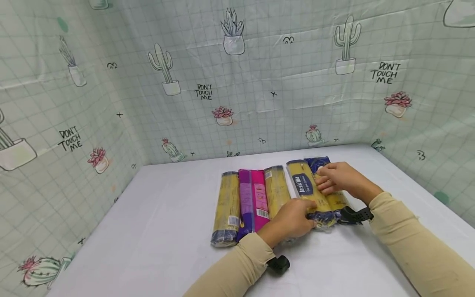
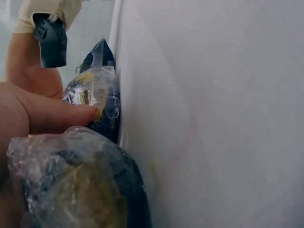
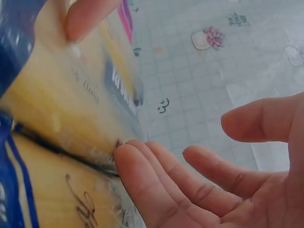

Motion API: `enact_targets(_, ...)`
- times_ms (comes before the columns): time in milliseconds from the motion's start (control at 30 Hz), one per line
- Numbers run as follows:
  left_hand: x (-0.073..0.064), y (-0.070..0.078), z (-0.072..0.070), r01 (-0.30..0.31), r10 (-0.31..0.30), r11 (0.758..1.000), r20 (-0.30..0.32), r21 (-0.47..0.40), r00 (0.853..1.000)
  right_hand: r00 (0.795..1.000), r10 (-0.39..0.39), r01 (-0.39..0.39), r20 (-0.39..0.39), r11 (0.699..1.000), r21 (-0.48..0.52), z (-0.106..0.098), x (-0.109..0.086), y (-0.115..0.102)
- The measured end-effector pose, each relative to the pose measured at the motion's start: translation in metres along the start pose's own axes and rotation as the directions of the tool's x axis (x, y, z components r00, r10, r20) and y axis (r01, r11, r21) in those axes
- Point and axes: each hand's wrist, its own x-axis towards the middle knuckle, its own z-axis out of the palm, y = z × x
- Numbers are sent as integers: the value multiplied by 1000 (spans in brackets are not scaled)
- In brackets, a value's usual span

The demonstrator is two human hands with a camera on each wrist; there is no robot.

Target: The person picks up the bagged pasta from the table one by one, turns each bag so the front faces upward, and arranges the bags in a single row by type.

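Observation:
A yellow pasta packet (image 1: 303, 183) with a blue "la sicilia" label lies on the white table. My left hand (image 1: 291, 218) grips its near end, a finger on top and the thumb (image 2: 71, 114) against the crinkled clear wrapper. Another pasta packet (image 1: 335, 201), yellow with a blue end, lies close along its right side. Over these two is my right hand (image 1: 341, 179), its fingertips by the labelled packet's right edge. In the right wrist view, the right hand's fingers (image 3: 175, 185) are extended, with the thumb held apart from the packets.
To the left, side by side, lie a yellow packet (image 1: 276, 187), a pink and purple packet (image 1: 254, 200) and another yellow packet (image 1: 226, 206). The white table (image 1: 167, 231) meets a cactus-printed sheet (image 1: 252, 82) at the back and left.

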Motion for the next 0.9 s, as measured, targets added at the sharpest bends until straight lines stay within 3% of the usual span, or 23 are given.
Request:
enact_targets(167,0,-2,-3,73,-68,990,44,-123,997,1000,-9,9,3,1000,-30,1,0,2)
enact_targets(333,-2,0,-10,117,-107,975,62,-188,992,1000,-21,20,-12,998,-59,2,2,5)
enact_targets(667,-4,-11,-28,54,-56,979,-4,-198,998,997,-79,79,0,995,-66,9,2,2)
enact_targets(900,-4,-22,-40,-17,29,986,65,-167,997,996,-90,91,19,994,-58,7,0,-2)
